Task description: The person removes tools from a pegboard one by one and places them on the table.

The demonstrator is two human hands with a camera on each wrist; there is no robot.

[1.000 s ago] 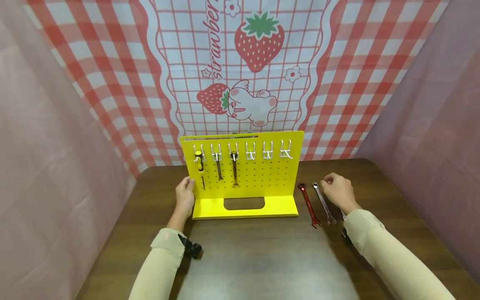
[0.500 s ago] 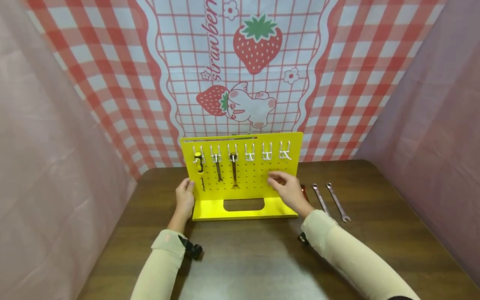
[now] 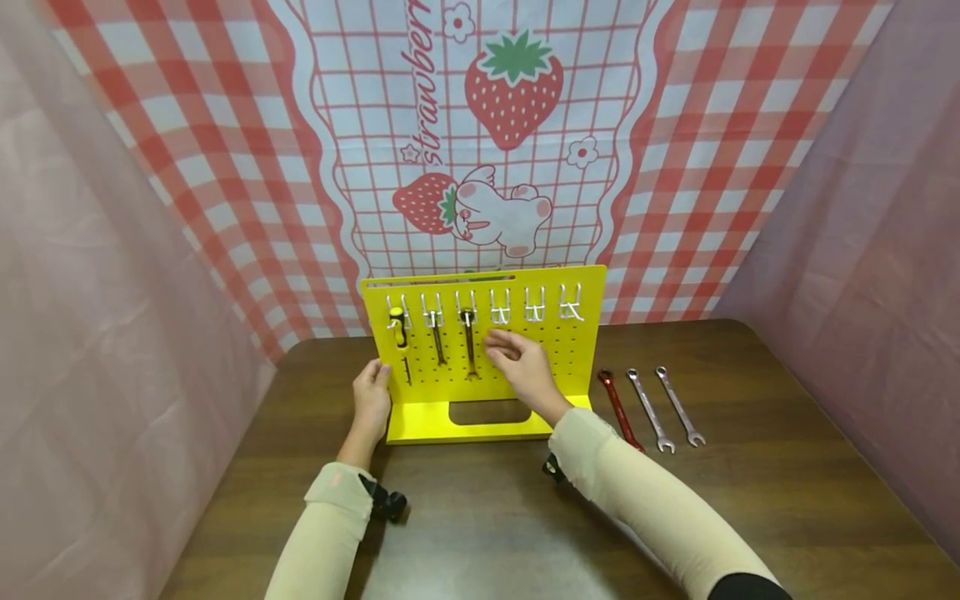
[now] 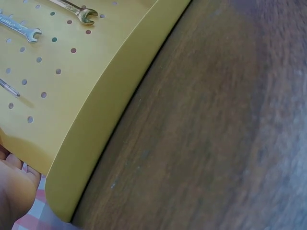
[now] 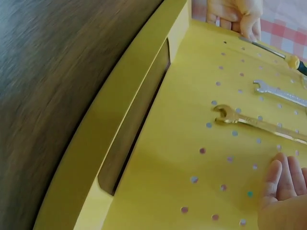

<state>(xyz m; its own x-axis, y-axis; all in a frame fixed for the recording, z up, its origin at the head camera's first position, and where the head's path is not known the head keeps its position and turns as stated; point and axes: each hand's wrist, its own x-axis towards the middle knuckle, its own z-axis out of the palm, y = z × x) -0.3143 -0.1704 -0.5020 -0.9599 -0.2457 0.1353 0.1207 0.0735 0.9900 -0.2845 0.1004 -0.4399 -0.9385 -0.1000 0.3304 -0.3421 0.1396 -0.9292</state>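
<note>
Right hand (image 3: 521, 365) empty, left hand (image 3: 371, 393) gripping the pegboard (image 3: 442, 388); unhooking the gold wrench (image 5: 261, 124) seems my step, pinching it next.

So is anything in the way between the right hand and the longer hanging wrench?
Nothing visible is in the way: in the right wrist view, only bare, holed yellow board shows between the right hand and the longer hanging wrench.

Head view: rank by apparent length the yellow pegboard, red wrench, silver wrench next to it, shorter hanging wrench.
1. Yellow pegboard
2. Red wrench and silver wrench beside it: too alike to rank, and the right sleeve seems to cover the red one's lower tip
3. Shorter hanging wrench
</note>
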